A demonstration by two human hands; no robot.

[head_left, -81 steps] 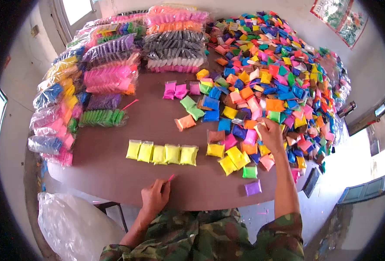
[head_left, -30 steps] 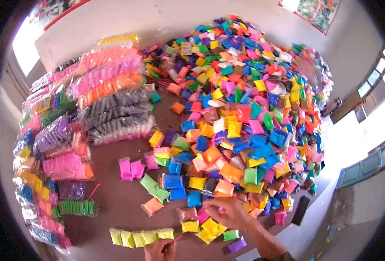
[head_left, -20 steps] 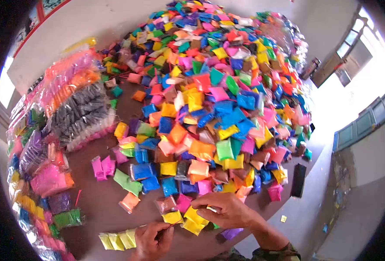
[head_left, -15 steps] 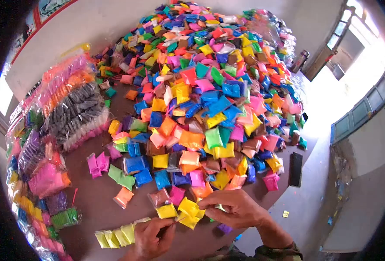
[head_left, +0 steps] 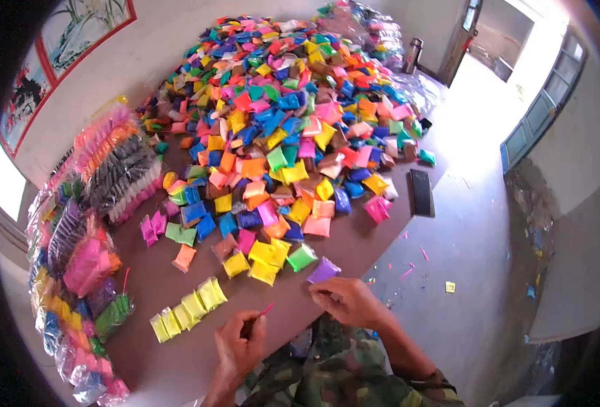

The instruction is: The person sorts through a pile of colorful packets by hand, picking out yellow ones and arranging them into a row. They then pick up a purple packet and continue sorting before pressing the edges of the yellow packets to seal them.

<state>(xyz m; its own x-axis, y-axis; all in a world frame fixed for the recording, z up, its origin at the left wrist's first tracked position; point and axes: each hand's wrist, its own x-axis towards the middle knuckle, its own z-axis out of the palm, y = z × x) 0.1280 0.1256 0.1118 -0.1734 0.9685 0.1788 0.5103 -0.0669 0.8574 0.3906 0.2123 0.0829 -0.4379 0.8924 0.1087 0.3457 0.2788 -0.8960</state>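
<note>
My left hand (head_left: 240,339) is closed, and a thin pink stick (head_left: 267,309) pokes out between its thumb and forefinger. My right hand (head_left: 349,302) has its fingers pinched together just below a purple packet (head_left: 324,270); what they hold, if anything, is hidden. A row of pale yellow packets (head_left: 190,310) lies on the table above my left hand. Farther in, brighter yellow packets (head_left: 265,263) overlap one another, with a green packet (head_left: 302,257) to their right.
A large heap of colourful packets (head_left: 273,129) covers the back of the brown table (head_left: 171,288). Bagged packets (head_left: 86,264) are stacked along the left edge. A black phone-like slab (head_left: 421,192) lies at the right edge, and a flask (head_left: 414,54) stands behind.
The view has tilted upward and shifted. My right hand has moved off the bright yellow packets toward the table's near edge. The pink stick now shows clearly in my left hand.
</note>
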